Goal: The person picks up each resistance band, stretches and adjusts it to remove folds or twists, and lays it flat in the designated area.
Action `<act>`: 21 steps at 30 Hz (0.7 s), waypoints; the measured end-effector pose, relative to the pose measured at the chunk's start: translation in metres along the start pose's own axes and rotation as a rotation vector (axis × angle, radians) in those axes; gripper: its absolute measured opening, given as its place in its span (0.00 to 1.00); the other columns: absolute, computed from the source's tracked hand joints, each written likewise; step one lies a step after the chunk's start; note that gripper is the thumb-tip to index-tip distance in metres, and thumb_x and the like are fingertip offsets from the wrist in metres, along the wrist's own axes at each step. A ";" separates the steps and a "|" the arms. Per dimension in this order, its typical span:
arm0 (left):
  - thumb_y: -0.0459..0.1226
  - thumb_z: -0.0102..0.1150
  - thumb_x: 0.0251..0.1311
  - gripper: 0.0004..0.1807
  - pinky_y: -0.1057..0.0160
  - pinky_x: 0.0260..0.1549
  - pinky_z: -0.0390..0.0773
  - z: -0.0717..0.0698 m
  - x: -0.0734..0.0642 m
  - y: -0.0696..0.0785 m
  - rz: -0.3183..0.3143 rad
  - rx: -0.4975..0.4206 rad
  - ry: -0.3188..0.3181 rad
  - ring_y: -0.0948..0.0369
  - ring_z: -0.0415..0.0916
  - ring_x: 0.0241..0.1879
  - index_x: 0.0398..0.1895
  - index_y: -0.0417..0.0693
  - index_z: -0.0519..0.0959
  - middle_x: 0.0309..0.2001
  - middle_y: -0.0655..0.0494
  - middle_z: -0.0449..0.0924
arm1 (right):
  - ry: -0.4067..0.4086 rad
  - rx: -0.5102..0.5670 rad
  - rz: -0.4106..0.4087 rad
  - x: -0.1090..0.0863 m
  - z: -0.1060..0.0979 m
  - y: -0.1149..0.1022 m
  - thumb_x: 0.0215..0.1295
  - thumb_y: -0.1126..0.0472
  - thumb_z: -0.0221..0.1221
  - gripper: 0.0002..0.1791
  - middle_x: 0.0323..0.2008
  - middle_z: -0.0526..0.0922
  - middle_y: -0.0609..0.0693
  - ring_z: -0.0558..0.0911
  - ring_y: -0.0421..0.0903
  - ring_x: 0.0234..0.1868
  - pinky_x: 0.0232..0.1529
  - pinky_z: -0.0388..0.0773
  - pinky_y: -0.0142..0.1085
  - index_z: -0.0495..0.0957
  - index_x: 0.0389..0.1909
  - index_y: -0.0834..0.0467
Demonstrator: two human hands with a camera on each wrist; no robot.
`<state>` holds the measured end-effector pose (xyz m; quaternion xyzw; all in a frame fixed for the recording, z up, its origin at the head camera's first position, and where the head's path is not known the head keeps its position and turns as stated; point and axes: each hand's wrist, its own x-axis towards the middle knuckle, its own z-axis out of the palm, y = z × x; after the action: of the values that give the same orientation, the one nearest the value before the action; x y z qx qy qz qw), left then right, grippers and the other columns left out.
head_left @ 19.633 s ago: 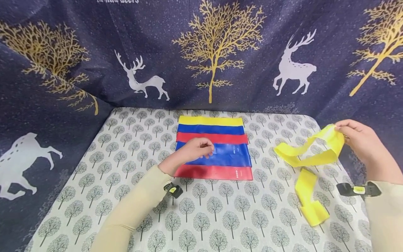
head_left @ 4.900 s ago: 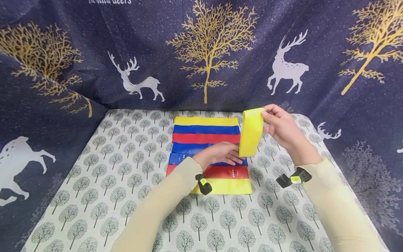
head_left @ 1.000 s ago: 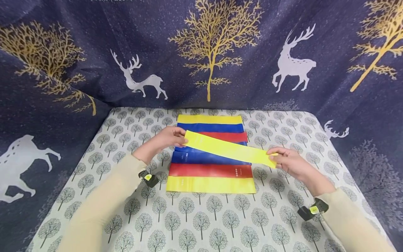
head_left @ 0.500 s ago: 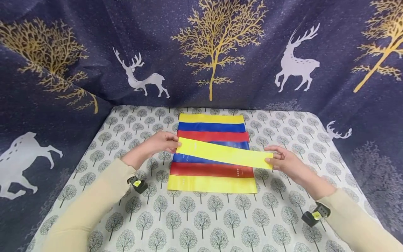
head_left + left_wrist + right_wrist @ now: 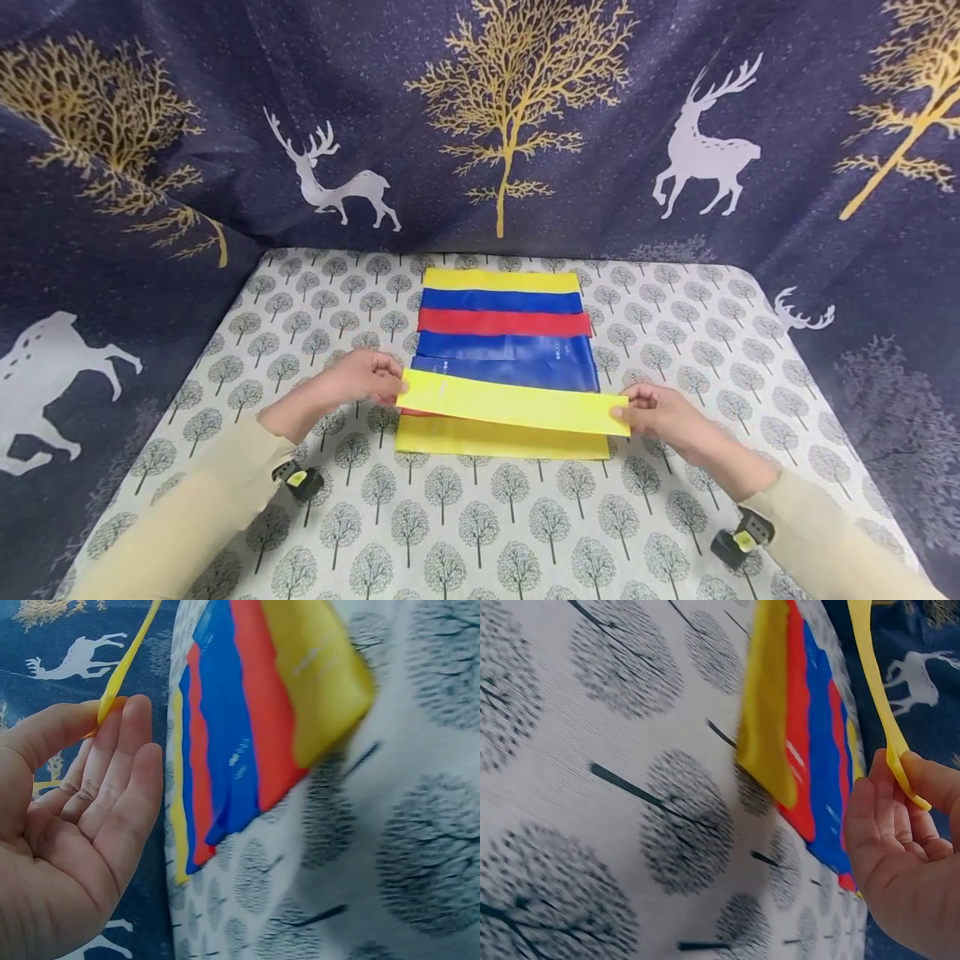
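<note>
A yellow resistance band (image 5: pixel 517 404) is stretched out flat between both hands, raised above the laid-out bands. My left hand (image 5: pixel 363 377) pinches its left end between thumb and fingers; my right hand (image 5: pixel 660 414) pinches the right end. In both wrist views the held band (image 5: pixel 127 664) shows edge-on as a thin strip. Beneath it lies a row of flat bands: yellow (image 5: pixel 502 281) at the back, then blue (image 5: pixel 502 301), red (image 5: pixel 504 322), two blue ones (image 5: pixel 502 346), a red one mostly hidden by the held band, and yellow (image 5: pixel 502 437) in front.
The table is covered with a white tree-print cloth (image 5: pixel 480 525), which shows on every side of the row. A dark blue curtain (image 5: pixel 585 208) with deer and golden trees hangs behind the table and along its sides.
Earlier the right hand alone lifted a yellow band; now both hands hold one by its ends. Over the last second it has moved toward me, from above the blue bands to above the front ones.
</note>
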<state>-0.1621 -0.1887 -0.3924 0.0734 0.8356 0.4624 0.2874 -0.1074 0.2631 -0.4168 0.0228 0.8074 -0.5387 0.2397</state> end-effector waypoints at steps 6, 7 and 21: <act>0.33 0.64 0.62 0.11 0.57 0.43 0.90 0.013 -0.009 -0.016 -0.036 -0.062 -0.001 0.61 0.83 0.31 0.43 0.32 0.80 0.29 0.56 0.83 | -0.006 0.001 0.047 -0.002 0.011 0.009 0.66 0.63 0.63 0.11 0.31 0.84 0.41 0.83 0.38 0.35 0.41 0.87 0.32 0.78 0.44 0.64; 0.33 0.64 0.62 0.11 0.57 0.42 0.90 0.015 -0.011 -0.018 -0.037 -0.069 -0.006 0.61 0.83 0.31 0.42 0.32 0.80 0.29 0.56 0.83 | -0.007 0.008 0.051 -0.003 0.012 0.010 0.66 0.63 0.64 0.10 0.31 0.83 0.42 0.84 0.38 0.34 0.41 0.87 0.32 0.78 0.44 0.64; 0.33 0.65 0.60 0.07 0.63 0.38 0.88 0.041 -0.033 -0.050 -0.046 -0.084 -0.066 0.64 0.82 0.29 0.35 0.36 0.81 0.27 0.57 0.85 | -0.031 0.006 0.087 -0.016 0.029 0.030 0.65 0.66 0.63 0.08 0.32 0.86 0.46 0.84 0.41 0.32 0.36 0.87 0.32 0.78 0.40 0.66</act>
<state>-0.1053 -0.1992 -0.4363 0.0572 0.8070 0.4878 0.3279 -0.0742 0.2535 -0.4451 0.0505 0.8001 -0.5305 0.2754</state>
